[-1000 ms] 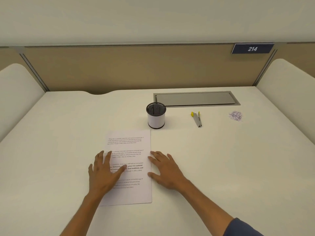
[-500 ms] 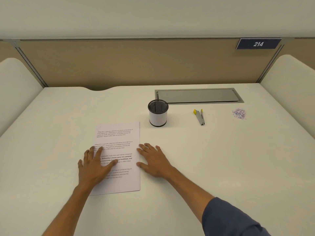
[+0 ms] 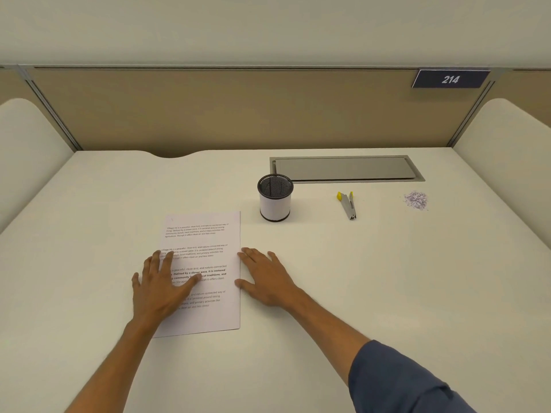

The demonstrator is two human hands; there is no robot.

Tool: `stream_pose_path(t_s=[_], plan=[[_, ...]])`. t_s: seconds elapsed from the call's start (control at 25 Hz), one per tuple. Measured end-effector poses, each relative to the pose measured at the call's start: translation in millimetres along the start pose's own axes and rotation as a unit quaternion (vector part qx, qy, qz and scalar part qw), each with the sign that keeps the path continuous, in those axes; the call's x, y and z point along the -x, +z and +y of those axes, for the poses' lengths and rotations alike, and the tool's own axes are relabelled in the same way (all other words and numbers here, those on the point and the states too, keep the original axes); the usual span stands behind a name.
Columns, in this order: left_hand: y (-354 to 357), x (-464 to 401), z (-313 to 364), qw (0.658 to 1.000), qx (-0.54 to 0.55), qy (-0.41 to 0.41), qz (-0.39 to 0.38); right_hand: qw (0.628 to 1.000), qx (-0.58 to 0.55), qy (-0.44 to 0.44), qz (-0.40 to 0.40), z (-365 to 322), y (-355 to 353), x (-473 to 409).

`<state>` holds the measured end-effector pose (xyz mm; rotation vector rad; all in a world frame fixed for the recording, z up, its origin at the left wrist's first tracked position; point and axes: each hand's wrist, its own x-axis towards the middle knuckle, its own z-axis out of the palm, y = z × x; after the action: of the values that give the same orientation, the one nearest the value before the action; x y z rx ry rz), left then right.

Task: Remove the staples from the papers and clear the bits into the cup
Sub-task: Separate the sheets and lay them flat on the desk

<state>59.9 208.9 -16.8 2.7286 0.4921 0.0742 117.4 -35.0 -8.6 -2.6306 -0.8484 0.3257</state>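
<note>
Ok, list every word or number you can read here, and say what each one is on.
"214": white digits on the dark plate at the partition's top right.
"Defined by a slower pace, it is centered": bold line on the papers; the other print is only partly legible.
Cup, staple remover: no text seen.

Single wide-angle head view, looking forward and down from above the near edge of the tabletop [image 3: 387, 278], close over both forearms, reaching across to the beige partition [image 3: 208, 114] at the far side.
</note>
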Motion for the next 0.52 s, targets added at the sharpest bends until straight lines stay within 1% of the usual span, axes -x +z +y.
stream_pose_path(t_s=[0.16, 0.36, 0.52], plan=[[5.2, 13.6, 18.7, 0.998, 0.028, 0.034, 0.053, 0.998, -0.037, 0.003, 0.050, 4.6, -7.3, 13.1], [24.4, 31.0, 53.6, 0.993, 0.062, 0.079, 0.069, 0.986, -0.102, 0.023, 0.132, 20.7, -16.1, 36.7], [42.5, 43.3, 90.4, 0.988, 0.073, 0.123, 0.060, 0.976, -0.110, 0.033, 0.186, 44.7, -25.5, 60.6]])
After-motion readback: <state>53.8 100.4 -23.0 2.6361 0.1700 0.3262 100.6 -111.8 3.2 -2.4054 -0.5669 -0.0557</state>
